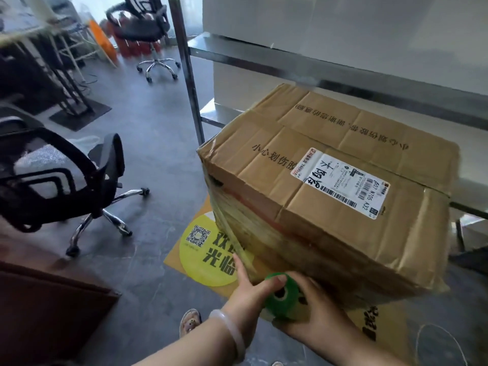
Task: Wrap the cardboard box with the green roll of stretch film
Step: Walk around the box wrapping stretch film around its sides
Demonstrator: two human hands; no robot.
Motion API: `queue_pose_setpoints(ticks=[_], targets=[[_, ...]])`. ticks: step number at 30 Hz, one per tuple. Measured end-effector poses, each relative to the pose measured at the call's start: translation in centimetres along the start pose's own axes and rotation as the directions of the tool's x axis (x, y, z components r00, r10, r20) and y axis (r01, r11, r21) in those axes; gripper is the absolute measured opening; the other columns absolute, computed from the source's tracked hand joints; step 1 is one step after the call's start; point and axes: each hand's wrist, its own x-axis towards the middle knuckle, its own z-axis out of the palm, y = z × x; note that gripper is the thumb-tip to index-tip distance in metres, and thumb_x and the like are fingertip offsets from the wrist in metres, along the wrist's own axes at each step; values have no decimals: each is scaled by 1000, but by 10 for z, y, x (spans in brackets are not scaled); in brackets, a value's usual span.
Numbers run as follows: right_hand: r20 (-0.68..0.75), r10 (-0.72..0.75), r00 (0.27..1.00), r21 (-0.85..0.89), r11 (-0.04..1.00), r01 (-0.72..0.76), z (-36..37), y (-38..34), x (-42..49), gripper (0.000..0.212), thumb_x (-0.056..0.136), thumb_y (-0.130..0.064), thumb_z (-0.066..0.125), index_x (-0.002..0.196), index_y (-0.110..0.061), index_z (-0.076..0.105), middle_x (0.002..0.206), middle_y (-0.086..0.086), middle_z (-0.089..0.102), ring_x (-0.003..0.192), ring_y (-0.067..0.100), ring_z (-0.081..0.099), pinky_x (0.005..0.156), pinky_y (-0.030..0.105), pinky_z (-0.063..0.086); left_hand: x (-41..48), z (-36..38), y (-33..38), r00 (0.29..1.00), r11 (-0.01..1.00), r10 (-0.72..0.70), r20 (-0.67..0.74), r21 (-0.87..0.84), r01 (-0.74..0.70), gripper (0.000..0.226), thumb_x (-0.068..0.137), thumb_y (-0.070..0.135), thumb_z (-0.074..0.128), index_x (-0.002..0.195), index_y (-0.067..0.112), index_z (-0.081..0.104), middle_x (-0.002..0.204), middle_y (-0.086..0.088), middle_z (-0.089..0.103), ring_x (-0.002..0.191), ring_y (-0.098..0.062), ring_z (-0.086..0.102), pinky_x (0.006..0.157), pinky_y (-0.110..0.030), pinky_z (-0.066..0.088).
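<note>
Green stretch film [244, 256] is running off the green roll [281, 299] that I am holding at the near bottom corner of the cardboard box [330, 223]. Both sets of fingers are grasping it: my left hand [247, 294] is hooking its thumb over the top of the roll while its forefinger is stretching out along the film, and my right hand [320, 313] is cupping the roll from the other side with curled fingers. Several layers of film are already banding the box's left face, from the lower edge up to just under the top. The box is sitting closed on a yellow mat [192, 260] on the grey floor [148, 143], its top flaps meeting along a seam and carrying a white shipping label [340, 183]; whatever is lying inside is hidden from me. A pale bangle [232, 331] is circling my left wrist. A black office chair [66, 175] is standing well apart to the left, and a metal rack [317, 80] is standing just behind the box.
</note>
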Motion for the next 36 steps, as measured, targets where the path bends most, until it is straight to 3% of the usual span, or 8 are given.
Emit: queue_pose_setpoints(ticks=[6,10,14,18,20,23,33,36], targets=[[-98,24,995,-34,999,-27,5,7,-5,56,58,-42,78,101,-40,42,92,-15,64,89,2,61,78,32,53,-19,15,2,999,999,-17,-52,-39,15,146,51,30,90,152,47,-14,145,-3,47,120,-23,58,107,-42,46],[-153,-23,988,-92,996,9,6,17,-10,62,55,-49,78,102,-38,39,94,-13,62,91,7,61,74,30,52,-36,24,-15,992,978,-125,-36,-173,117,126,75,7,82,153,47,-8,131,-6,60,84,-14,73,70,-34,59],[-54,-105,993,-97,990,100,-1,24,-16,73,62,-44,79,115,-59,32,116,-34,38,108,-5,49,90,16,44,-41,27,-19,986,965,-163,-43,-213,151,128,70,3,83,155,46,-3,125,-10,63,90,-21,75,69,-36,61],[73,-28,997,-114,993,36,-6,28,-23,67,73,-41,72,118,-56,25,123,-25,28,113,-2,39,91,16,34,-38,28,-25,971,970,-207,-120,-154,188,108,85,5,71,157,40,-1,131,-11,57,94,-16,65,70,-29,55],[84,2,996,-103,995,7,-6,34,-25,74,75,-40,72,130,-46,22,124,-21,30,117,0,37,94,17,33,-37,32,-27,966,967,-234,-107,-132,220,115,79,7,77,156,42,-1,123,-9,60,101,-21,65,80,-33,54],[30,-11,999,-60,998,13,-8,43,-29,69,74,-40,73,119,-54,24,116,-21,47,114,6,51,91,19,44,-31,41,-28,967,970,-236,-92,-89,228,124,70,12,80,156,41,-4,111,-7,63,106,-25,65,96,-41,53],[-20,-30,999,-68,997,28,-24,64,-53,76,74,-47,71,117,-73,14,128,-32,34,120,-4,42,101,25,43,-28,57,-31,976,976,-214,-36,-44,213,121,78,7,78,155,43,-8,105,2,49,96,-21,60,69,-31,56],[-19,-7,1000,-59,998,6,-24,66,-54,65,74,-48,72,117,-64,25,125,-25,39,118,0,45,98,27,45,-28,62,-30,980,981,-195,-36,10,196,103,82,3,74,149,44,9,103,2,54,96,-22,62,72,-33,58]])
